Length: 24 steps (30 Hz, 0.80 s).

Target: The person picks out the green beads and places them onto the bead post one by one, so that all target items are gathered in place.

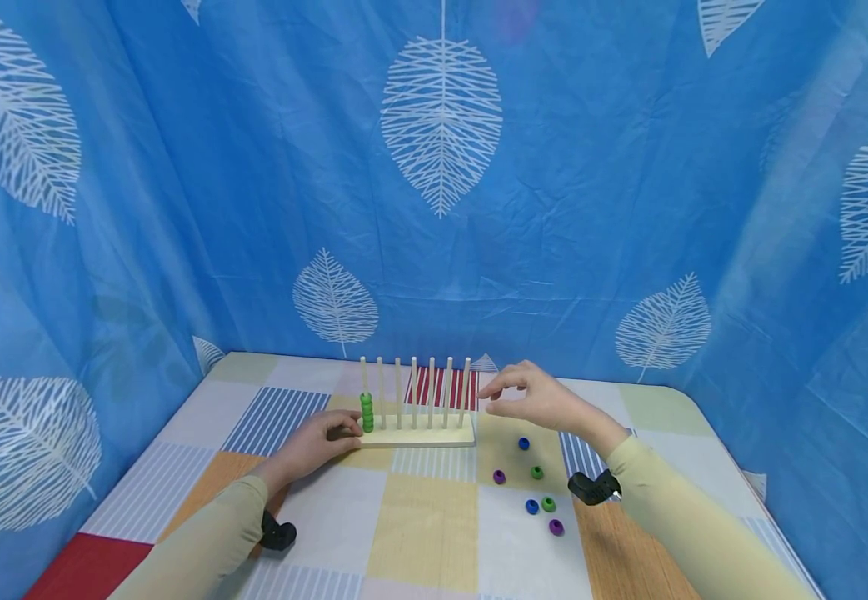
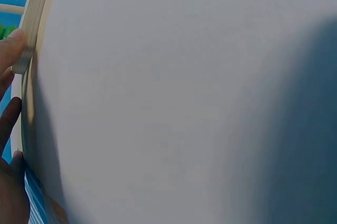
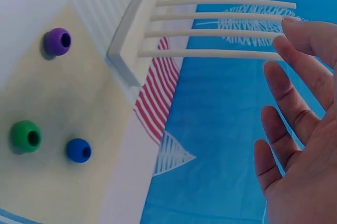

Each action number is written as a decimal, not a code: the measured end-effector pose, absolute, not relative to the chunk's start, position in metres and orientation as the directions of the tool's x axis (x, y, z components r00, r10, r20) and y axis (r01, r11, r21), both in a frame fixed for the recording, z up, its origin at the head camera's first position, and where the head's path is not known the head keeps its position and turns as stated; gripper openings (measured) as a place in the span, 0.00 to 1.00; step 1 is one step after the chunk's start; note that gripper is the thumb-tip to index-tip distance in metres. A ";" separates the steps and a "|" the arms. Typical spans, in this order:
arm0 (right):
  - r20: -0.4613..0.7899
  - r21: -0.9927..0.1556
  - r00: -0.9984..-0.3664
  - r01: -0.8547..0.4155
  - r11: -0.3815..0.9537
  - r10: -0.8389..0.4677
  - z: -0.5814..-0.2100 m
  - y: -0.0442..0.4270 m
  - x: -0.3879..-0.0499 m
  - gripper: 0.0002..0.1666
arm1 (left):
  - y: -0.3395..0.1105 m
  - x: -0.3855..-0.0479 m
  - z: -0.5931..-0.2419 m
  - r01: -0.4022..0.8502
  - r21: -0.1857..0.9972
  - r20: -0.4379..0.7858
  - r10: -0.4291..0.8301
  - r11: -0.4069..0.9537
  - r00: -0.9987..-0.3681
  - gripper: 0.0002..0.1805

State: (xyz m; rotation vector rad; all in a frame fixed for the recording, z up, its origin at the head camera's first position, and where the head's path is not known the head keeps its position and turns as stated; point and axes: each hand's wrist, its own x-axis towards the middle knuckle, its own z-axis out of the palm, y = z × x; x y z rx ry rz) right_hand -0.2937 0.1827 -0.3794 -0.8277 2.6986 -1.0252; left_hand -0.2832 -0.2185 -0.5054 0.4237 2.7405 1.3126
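A pale wooden peg rack (image 1: 419, 435) stands on the table, with a row of several upright pegs. Green beads (image 1: 367, 413) are stacked on its leftmost peg; the other pegs are bare. My left hand (image 1: 323, 437) holds the left end of the rack's base, and the left wrist view shows the thumb (image 2: 15, 45) against that end. To the right of the rack, my right hand (image 1: 535, 398) hovers above the table. Its fingers are loosely bent, with nothing visible between them, as the right wrist view also shows.
Loose beads lie right of the rack: a purple bead (image 3: 57, 41), a green bead (image 3: 26, 136) and a blue bead (image 3: 78, 150). Nearer the front are another blue bead (image 1: 532, 507), green bead (image 1: 549, 504) and purple bead (image 1: 556, 527). A blue curtain (image 1: 554, 208) surrounds the table.
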 end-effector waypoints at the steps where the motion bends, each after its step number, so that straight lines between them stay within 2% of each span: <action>1: 0.062 -0.651 -0.839 -0.444 0.616 -0.540 -0.381 0.183 -0.293 0.13 | -0.219 -0.283 -0.506 0.214 0.774 0.052 0.277 0.596 -0.959 0.05; 8: 0.048 -0.635 -0.842 -0.441 0.634 -0.538 -0.395 0.191 -0.288 0.12 | -0.219 -0.283 -0.506 0.202 0.775 0.042 0.270 0.599 -0.962 0.04; 17: 0.020 -0.673 -0.834 -0.419 0.609 -0.552 -0.414 0.207 -0.282 0.10 | -0.219 -0.283 -0.506 0.212 0.771 0.051 0.274 0.600 -0.960 0.04; 24: 0.006 -0.676 -0.841 -0.402 0.617 -0.541 -0.429 0.222 -0.276 0.15 | -0.219 -0.284 -0.508 0.216 0.776 0.054 0.279 0.592 -0.959 0.04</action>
